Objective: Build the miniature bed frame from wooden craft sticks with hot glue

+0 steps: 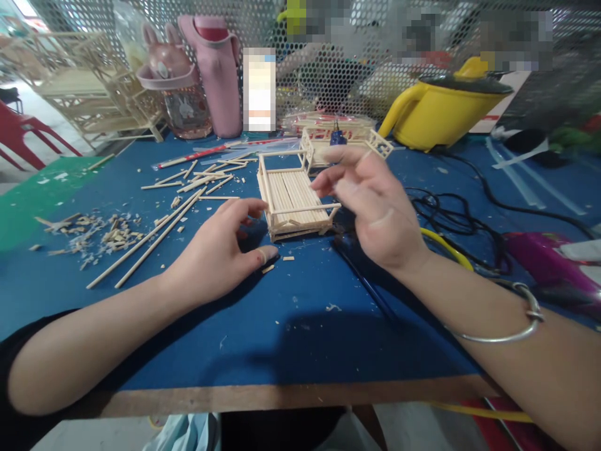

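Note:
A small bed-like frame built of thin wooden sticks (293, 191), with a slatted platform and raised rails, stands on the blue tabletop. My left hand (225, 241) rests at its near left corner. Its fingertips are at the left side of the frame, thumb spread apart, and nothing shows in the grasp. Raised just right of the frame is my right hand (382, 210), fingers loosely curled and apart, blurred by motion, with nothing visible in them. A dark blue pen-like rod (366, 282) lies below it. Behind the fingers stands a second stick piece (380, 145), partly hidden.
Loose sticks (201, 178), two long sticks (148, 237) and a pile of offcuts (115, 235) lie left. Pink bottle (218, 81), rabbit-eared bottle (181, 109) and yellow pot (436, 116) line the mesh screen. Black cable (455, 219) coils right, near a purple object (547, 266).

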A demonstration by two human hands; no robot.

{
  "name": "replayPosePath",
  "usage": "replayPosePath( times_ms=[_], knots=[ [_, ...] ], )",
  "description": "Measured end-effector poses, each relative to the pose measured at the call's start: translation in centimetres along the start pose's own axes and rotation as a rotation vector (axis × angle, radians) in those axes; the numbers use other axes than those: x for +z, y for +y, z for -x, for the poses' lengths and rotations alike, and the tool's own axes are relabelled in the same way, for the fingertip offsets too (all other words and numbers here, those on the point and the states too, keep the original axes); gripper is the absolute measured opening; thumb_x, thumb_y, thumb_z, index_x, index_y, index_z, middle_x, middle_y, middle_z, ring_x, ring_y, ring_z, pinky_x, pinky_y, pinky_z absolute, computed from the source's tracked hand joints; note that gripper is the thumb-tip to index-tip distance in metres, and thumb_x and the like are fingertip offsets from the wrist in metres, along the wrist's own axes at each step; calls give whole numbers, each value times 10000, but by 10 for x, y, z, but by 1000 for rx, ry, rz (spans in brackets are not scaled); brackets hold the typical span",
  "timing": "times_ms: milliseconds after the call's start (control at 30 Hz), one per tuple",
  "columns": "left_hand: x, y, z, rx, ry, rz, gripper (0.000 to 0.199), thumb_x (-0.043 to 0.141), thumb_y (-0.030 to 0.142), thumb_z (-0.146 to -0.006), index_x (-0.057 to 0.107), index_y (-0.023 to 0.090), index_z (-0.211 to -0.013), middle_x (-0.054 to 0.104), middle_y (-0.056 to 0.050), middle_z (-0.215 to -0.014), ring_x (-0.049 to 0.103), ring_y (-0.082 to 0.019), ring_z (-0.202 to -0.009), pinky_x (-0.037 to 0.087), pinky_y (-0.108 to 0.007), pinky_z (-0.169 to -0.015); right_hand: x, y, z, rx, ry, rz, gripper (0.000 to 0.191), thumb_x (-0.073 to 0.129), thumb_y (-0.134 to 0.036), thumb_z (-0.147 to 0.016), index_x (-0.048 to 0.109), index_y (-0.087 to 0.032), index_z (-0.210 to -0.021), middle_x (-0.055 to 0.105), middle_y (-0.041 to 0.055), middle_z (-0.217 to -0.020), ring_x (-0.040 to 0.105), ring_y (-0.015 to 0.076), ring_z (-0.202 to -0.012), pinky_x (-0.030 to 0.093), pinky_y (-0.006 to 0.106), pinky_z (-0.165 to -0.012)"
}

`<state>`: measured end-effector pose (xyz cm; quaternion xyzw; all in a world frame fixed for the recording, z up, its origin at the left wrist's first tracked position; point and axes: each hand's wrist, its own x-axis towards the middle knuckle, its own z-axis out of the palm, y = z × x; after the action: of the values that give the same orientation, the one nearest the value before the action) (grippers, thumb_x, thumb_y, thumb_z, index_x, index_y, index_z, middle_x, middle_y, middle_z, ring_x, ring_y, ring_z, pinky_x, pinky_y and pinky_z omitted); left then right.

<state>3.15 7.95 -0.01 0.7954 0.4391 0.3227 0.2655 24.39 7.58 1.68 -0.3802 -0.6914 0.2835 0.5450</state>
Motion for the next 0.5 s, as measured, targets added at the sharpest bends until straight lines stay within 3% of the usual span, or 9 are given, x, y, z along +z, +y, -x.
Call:
replayPosePath(
  times_ms=[167,300,400,467,500],
  knots=[
    [2,2,-3,58,-20,-117,486,684,287,-726,526,203,-1178,596,-59,-1048,568,-217,-948,479,-396,-840,-20,-3,-14,-79,266,52,214,383,-366,-937,541,-247,-1017,591,28,-804,573,143,-718,481,302,-740],
    [-5,8,-3,-46,-15,97,518,584,153,-695,479,205,-1200,584,-46,-1000,562,-200,-937,485,-358,-783,-55,-22,-28,-240,620,39,163,444,-329,-894,548,-251,-992,581,25,-747,551,142,-633,467,288,-636],
    [-14,5,-5,-105,93,313,463,510,111,-673,495,217,-1123,566,-35,-959,555,-175,-899,484,-301,-705,-74,-46,-15,-274,932,-6,50,570,-315,-812,546,-309,-854,526,-10,-654,497,163,-561,421,315,-572],
    [-20,-1,-9,-71,195,365,447,513,108,-673,501,221,-1105,571,-36,-976,553,-163,-894,478,-282,-702,-72,-62,15,-225,914,94,116,583,-342,-813,512,-325,-723,450,-12,-626,443,173,-550,402,343,-577],
    [-22,-4,-11,-53,234,374,440,520,110,-680,502,220,-1105,579,-38,-988,558,-158,-886,476,-279,-705,-66,-68,35,-184,791,213,191,496,-371,-869,464,-319,-689,404,-9,-617,429,182,-565,397,353,-590]
  ],
)
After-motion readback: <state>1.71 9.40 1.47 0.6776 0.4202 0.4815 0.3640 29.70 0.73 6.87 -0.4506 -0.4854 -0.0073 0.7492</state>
